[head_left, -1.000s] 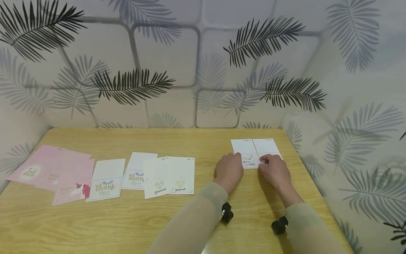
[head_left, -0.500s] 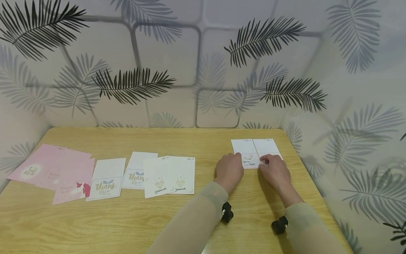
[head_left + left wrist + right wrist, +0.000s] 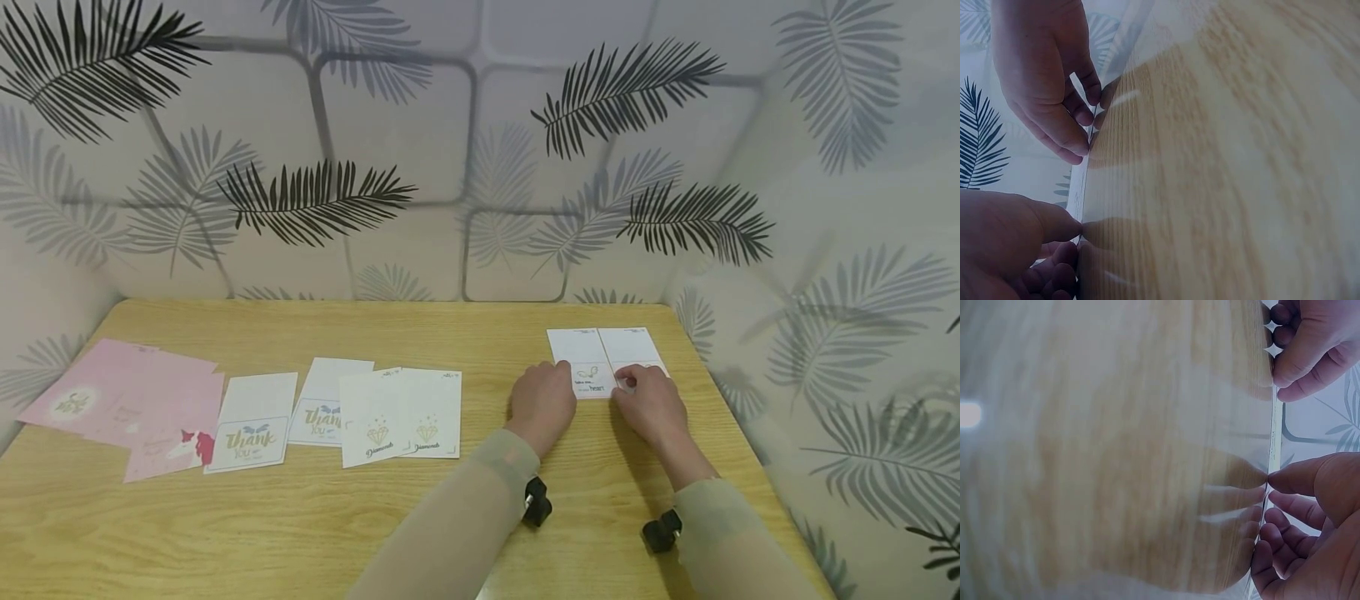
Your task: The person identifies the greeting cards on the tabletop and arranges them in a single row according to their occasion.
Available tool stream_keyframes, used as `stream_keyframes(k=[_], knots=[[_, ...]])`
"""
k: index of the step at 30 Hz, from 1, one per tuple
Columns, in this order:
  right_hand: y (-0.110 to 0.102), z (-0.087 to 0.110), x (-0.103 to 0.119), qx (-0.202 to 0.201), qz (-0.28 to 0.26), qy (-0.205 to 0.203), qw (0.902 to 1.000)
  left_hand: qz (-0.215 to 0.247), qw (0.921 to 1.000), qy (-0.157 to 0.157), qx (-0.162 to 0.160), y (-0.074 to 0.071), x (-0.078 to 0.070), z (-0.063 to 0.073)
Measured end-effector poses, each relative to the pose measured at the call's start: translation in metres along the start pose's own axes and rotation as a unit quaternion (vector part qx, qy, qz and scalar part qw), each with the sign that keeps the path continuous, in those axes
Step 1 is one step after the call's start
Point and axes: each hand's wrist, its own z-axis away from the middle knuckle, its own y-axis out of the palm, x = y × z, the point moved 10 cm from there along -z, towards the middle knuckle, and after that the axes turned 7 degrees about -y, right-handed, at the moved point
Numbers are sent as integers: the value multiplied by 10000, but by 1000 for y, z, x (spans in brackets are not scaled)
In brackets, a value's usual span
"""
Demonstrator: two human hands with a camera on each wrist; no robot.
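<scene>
In the head view, two white cards with a winged-heart print lie side by side at the table's far right: the left card (image 3: 592,377) and the right card (image 3: 627,343). My left hand (image 3: 543,408) pinches the lower left edge of the left card. At that card's lower right corner is my right hand (image 3: 651,407), thumb and index finger pinching, and it hides part of the right card. In the left wrist view my left hand (image 3: 1004,244) stays low at the table surface, fingers curled. My right hand (image 3: 1316,525) shows its fingertips touching the surface in the right wrist view.
Left of my arms lie two white "Diamonds" cards (image 3: 431,400), overlapping, and two "Thank you" cards (image 3: 258,400). Several pink cards (image 3: 165,392) overlap at the far left. The wooden table (image 3: 247,542) ends against leaf-patterned walls (image 3: 397,258) at the back and right.
</scene>
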Motion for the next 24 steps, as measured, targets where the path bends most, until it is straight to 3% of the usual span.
stream_keyframes(k=[24], knots=[[3, -1, -3, -23, 31, -85, 10000, -53, 10000, 49, 5, -3, 0, 4]])
